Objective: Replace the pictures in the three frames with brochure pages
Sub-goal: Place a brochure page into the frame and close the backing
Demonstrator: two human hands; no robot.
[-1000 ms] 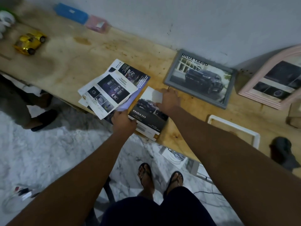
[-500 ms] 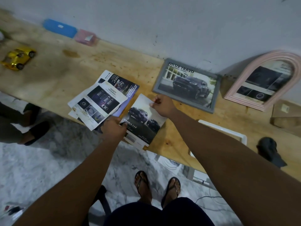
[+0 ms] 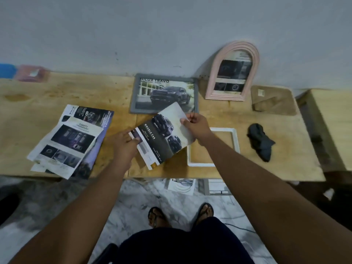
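Observation:
A brochure page [image 3: 162,138] printed "DOUBLE CAB" with dark trucks is lifted off the wooden table [image 3: 47,100]. My right hand [image 3: 196,126] pinches its far right corner and my left hand [image 3: 124,141] grips its near left edge. Right of it lies a white frame [image 3: 235,141], flat, showing a brown inside. A grey frame [image 3: 164,93] with a "HILUX TRAVO" truck page lies at the back. Against the wall leans a pink arched frame [image 3: 233,73] holding a dark brochure page.
A pile of brochure pages [image 3: 70,140] lies on the table's left. A dark cloth [image 3: 261,141] and a brown backing board [image 3: 272,101] sit at the right. Papers and a frame part [image 3: 217,186] lie on the marble floor by my sandalled feet.
Both hands have lifted the "DOUBLE CAB" page off the table and carried it right, toward the white frame. The view has swung right.

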